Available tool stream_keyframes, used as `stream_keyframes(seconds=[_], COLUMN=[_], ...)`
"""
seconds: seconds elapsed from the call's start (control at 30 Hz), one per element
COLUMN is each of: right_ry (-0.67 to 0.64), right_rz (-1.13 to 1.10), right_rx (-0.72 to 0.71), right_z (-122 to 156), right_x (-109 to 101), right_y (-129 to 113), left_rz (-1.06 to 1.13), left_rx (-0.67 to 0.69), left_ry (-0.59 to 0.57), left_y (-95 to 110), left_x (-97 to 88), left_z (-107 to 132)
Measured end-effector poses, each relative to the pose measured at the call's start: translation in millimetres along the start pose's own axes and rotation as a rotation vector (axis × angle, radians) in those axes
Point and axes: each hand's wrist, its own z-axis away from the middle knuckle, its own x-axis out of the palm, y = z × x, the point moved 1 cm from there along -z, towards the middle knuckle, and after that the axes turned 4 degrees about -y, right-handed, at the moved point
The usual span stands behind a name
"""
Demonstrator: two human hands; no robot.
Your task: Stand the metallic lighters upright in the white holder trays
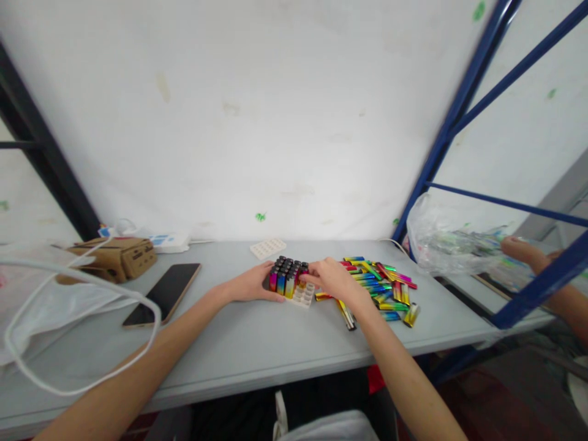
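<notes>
Upright lighters point(285, 277) with black tops and shiny multicoloured bodies stand in rows in a white holed tray point(303, 297). My left hand point(252, 284) is closed round the left side of this block, with its thumb along the front edge. At the right end of the rows, my right hand point(327, 275) pinches a reddish-gold lighter point(302, 279) upright over the tray; its lower end is partly hidden by my fingers. Open holes show at the tray's front right corner. To the right of my right hand lies a loose heap of metallic-coloured lighters point(383, 288).
A second white holed tray point(267, 248) lies near the wall. On the left are a phone point(163, 295), a cardboard box point(122, 257) and a white cable point(154, 306). Past the blue frame point(441, 147) on the right are a plastic bag point(454, 245) and another person's hand point(526, 251).
</notes>
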Motion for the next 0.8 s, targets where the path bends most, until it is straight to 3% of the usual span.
stream_keyframes(seconds=[0.07,0.2,0.37,0.53,0.67,0.8], right_ry=[-0.04,-0.131,-0.037,0.006,-0.052,0.016], right_rz=[-0.007,-0.247,-0.287,-0.13,-0.072,-0.111], right_rx=[0.014,-0.128,-0.085,-0.014,-0.078,-0.037], right_z=[0,10,20,8,-1,0], right_x=[2,-10,-26,-4,15,15], right_y=[1,12,52,86,90,86], left_rz=[-0.001,-0.008,-0.011,-0.038,-0.046,-0.038], left_rx=[0.016,0.024,0.025,0.017,0.003,-0.005], left_ry=[-0.004,-0.011,-0.003,-0.001,-0.004,0.005], left_y=[0,-1,-1,-1,-2,-2], left_x=[-0.1,-0.2,-0.6,-1.3,-1.1,-0.8], left_z=[-1,-2,-2,-1,-1,-1])
